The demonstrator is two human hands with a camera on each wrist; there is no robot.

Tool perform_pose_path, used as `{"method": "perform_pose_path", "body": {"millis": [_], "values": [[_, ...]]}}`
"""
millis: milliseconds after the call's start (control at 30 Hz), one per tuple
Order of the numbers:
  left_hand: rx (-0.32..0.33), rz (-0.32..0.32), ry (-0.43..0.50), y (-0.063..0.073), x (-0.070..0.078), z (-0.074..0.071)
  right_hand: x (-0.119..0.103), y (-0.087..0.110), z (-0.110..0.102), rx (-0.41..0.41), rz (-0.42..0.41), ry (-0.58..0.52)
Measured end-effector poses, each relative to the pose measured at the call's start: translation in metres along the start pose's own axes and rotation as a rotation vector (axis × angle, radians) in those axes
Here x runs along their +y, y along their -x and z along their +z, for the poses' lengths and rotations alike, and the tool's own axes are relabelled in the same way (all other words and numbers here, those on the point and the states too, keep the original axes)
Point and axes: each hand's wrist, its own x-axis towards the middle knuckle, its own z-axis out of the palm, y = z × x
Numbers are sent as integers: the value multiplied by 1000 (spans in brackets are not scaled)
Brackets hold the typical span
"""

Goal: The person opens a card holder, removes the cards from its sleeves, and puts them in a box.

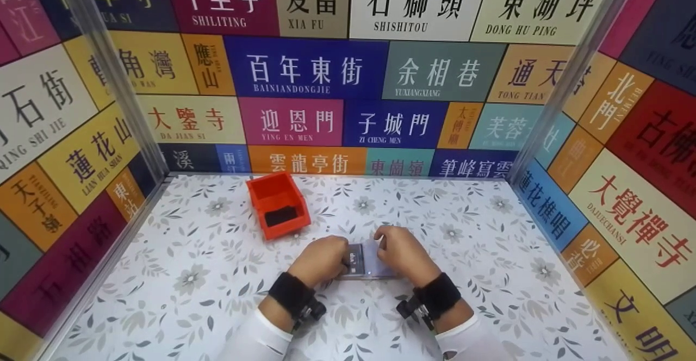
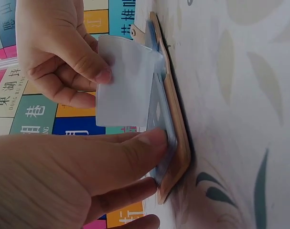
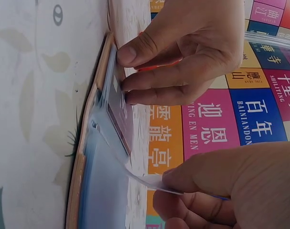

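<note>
A card holder with a tan cover and clear plastic sleeves lies open on the table between the hands. At its left side, my left hand grips the sleeves between thumb and fingers, beside a dark card with pale print. My right hand pinches the free edge of one clear sleeve between thumb and fingers. That sleeve stands raised from the holder's fold, and it looks empty. More clear sleeves lie flat on the right half of the cover.
Beyond the left hand stands a red-orange plastic bin with a flat black item inside. The table has a white floral cover. Panels with colourful place-name signs enclose the back and both sides.
</note>
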Motion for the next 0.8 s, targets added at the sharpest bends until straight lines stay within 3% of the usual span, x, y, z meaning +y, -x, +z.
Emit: {"method": "perform_pose_path", "body": {"millis": [233,533,800], "values": [[-12,-15,16,-2,-3,2,11,-1,0,25,35,0],[-16,-43,38,-1,-2,3,21,-1,5,-13,122,-34],[-22,-56,62,-1,-2,5,29,-1,10,0,130,-14]]}}
